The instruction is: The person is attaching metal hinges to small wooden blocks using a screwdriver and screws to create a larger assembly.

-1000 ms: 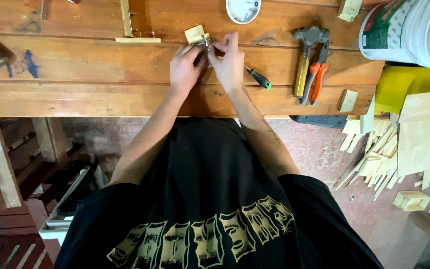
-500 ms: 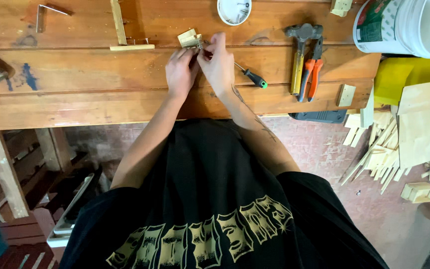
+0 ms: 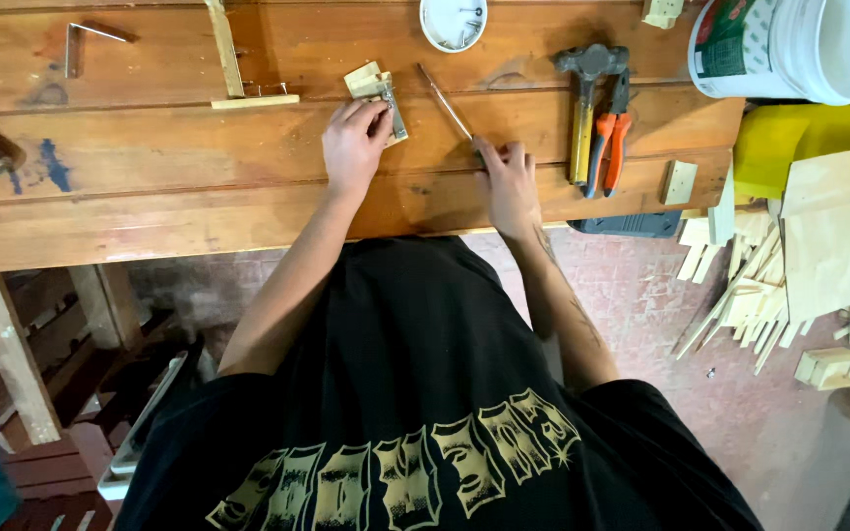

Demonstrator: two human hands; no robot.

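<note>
On the wooden workbench (image 3: 150, 157) my left hand (image 3: 352, 146) presses down on a small pale wooden piece (image 3: 368, 81) with a metal hinge-like fitting (image 3: 394, 110) on it. My right hand (image 3: 507, 177) lies to the right and grips the handle of a screwdriver. The screwdriver's thin metal shaft (image 3: 444, 100) points up and left across the bench, its tip away from the wooden piece. The handle is hidden under my fingers.
A hammer (image 3: 587, 98) and orange-handled pliers (image 3: 612, 133) lie right of my right hand. A white dish (image 3: 453, 22) with small screws sits at the back. A T-shaped wooden strip (image 3: 233, 74), a white bucket (image 3: 799, 44), a yellow container (image 3: 799, 138) and wood offcuts (image 3: 769, 285) on the floor surround the area.
My hands were together on the wooden piece. Now the right hand has moved away to the right and taken hold of the screwdriver; the left hand stays on the piece.
</note>
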